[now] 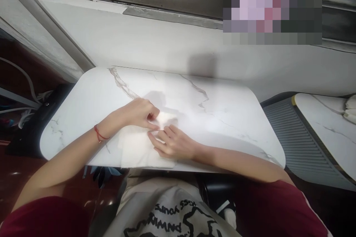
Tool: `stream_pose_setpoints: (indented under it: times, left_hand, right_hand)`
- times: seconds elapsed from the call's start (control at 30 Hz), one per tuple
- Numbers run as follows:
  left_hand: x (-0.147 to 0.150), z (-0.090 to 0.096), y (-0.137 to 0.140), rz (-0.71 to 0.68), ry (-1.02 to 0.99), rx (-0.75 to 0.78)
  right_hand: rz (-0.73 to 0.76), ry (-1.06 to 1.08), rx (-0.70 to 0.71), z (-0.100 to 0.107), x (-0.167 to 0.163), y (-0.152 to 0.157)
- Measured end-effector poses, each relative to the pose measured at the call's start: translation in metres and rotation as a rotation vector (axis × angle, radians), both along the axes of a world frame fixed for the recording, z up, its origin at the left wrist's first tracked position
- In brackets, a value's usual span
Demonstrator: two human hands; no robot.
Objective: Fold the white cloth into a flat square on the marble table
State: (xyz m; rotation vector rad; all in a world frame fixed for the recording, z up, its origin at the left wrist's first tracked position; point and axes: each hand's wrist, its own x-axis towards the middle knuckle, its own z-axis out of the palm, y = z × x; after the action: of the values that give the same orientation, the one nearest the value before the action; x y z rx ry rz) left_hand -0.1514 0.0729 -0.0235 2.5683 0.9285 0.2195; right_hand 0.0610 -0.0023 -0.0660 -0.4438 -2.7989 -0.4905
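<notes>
A thin white sheet [136,152] lies near the front edge of the white marble-patterned table [228,107]. Whether it is paper or cloth I cannot tell. My left hand [141,113], with a red string bracelet [99,133] at the wrist, has its fingers curled in and its thumb on the upper part of the sheet. Close to that thumb, my right hand [175,142] bends its fingers onto the sheet from the right. Both hands grip it at nearly the same spot, and their fingertips partly hide the fold between them.
Behind the table rises a white wall [161,40] with a metal ledge. To the right stands another table [328,133] with a ribbed grey side. White cables [23,74] hang at the left. A printed apron [169,207] covers my lap.
</notes>
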Motion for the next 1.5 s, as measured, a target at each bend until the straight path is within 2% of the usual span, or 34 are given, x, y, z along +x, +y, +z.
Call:
stream_pose_setpoints:
  times: [0.1,0.23,0.43,0.57,0.67,0.9,1.13,1.27,1.5]
  left_hand:
    - [-0.002,-0.006,0.006,-0.017,-0.075,-0.062]
    - [0.003,-0.009,0.005,-0.001,-0.115,-0.047]
    - [0.015,-0.018,0.003,0.02,-0.157,0.155]
    - [0.02,-0.031,0.012,0.033,-0.111,0.272]
    - [0.029,-0.042,0.024,0.076,-0.051,0.328]
    - [0.065,-0.066,0.071,0.171,-0.03,0.386]
    - [0.105,-0.073,0.126,0.19,-0.087,0.368]
    - [0.119,-0.075,0.137,0.24,-0.086,0.358]
    - [0.115,-0.086,0.137,0.36,-0.11,0.373]
  right_hand:
    - [-0.045,0.028,-0.077,-0.001,-0.005,-0.003]
    - [-0.14,0.067,-0.048,-0.003,-0.005,-0.001]
    - [-0.379,0.068,-0.027,-0.007,0.006,0.018]
    - [-0.616,0.063,-0.054,-0.013,0.015,0.044]
    - [-0.718,0.091,-0.099,-0.018,0.024,0.069]
    - [-0.775,0.142,-0.194,-0.03,0.062,0.125]
    - [-0.835,0.165,-0.238,-0.032,0.099,0.167]
    - [-0.848,0.236,-0.254,-0.036,0.11,0.179]
    - [-0.812,0.355,-0.236,-0.049,0.115,0.183]
